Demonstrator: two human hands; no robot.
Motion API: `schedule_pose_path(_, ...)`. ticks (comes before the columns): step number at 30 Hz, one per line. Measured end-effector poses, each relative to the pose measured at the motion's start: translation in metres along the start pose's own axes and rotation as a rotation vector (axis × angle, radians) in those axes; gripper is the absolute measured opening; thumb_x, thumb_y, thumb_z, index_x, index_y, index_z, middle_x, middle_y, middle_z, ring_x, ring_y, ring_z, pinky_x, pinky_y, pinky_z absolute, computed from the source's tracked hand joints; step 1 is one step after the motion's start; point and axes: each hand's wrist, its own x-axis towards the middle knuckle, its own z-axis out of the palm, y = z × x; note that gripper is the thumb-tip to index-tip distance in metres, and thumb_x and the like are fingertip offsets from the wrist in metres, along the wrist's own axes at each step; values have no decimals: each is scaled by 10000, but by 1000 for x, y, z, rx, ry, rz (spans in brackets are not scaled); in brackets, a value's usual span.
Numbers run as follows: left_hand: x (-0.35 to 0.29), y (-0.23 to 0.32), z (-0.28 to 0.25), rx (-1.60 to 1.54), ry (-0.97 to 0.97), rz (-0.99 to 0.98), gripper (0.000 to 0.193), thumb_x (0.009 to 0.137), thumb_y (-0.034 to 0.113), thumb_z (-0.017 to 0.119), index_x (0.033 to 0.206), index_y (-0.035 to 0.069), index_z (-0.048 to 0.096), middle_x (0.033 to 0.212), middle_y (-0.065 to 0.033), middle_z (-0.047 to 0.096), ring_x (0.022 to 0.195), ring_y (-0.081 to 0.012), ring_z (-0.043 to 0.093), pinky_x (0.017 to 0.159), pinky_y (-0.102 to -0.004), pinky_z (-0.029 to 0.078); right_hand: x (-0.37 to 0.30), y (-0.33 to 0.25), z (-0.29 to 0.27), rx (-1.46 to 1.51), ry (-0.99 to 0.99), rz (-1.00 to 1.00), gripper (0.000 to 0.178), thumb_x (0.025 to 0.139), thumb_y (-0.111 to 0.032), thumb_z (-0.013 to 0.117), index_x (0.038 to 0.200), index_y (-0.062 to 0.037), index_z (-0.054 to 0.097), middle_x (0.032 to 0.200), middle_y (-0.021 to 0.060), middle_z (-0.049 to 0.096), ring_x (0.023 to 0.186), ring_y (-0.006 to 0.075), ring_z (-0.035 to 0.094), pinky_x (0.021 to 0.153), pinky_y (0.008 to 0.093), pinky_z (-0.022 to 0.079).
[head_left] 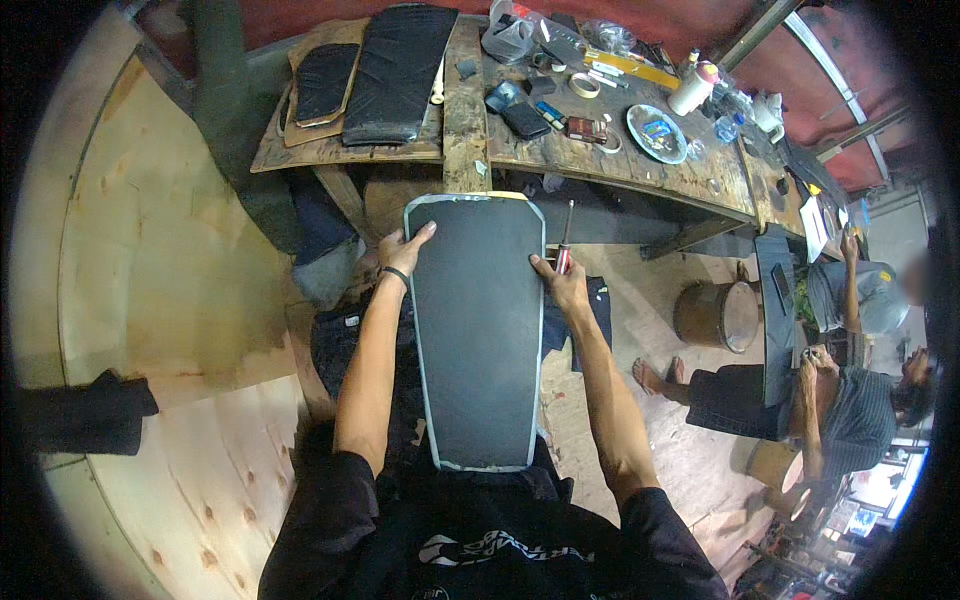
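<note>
A long dark grey panel (478,330) with a pale taped border and cut corners rests upon my lap, its far end close to the workbench's front edge. My left hand (405,250) grips its left edge, with the thumb on the top face and the other fingers hidden behind. At the right edge, my right hand (566,284) keeps a thumb against the panel and also holds a screwdriver (564,250) with a red and clear handle, its shaft pointing away from me. A dark band circles my left wrist.
Ahead stands a wooden workbench (510,150) bearing black padded panels (400,75), tape rolls (585,85), a round plate (657,134) and a bottle (693,88). Plywood sheets (170,220) lie left. To the right are a round wooden stool (717,316) and two people, one seated (850,415).
</note>
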Motion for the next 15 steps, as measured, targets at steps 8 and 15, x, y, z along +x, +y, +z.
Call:
schedule_pose_path(8, -2, -2, -5, -52, -39, 37, 529, 838, 424, 916, 1106, -16, 794, 1045, -125, 807, 942, -208, 746, 873, -351, 570, 12, 16, -2, -58, -15, 77, 482, 916, -426, 859, 1087, 2, 722, 918, 72, 748, 806, 152, 666, 758, 349, 549)
schedule_pose_path(15, 11, -19, -4, -203, -105, 13, 544, 866, 409, 900, 1197, 3, 755, 1129, -103, 785, 1009, -189, 725, 892, -348, 564, 10, -5, 1, -105, -80, 105, 486, 931, -406, 843, 1112, 25, 710, 972, 106, 759, 889, 176, 694, 833, 356, 557)
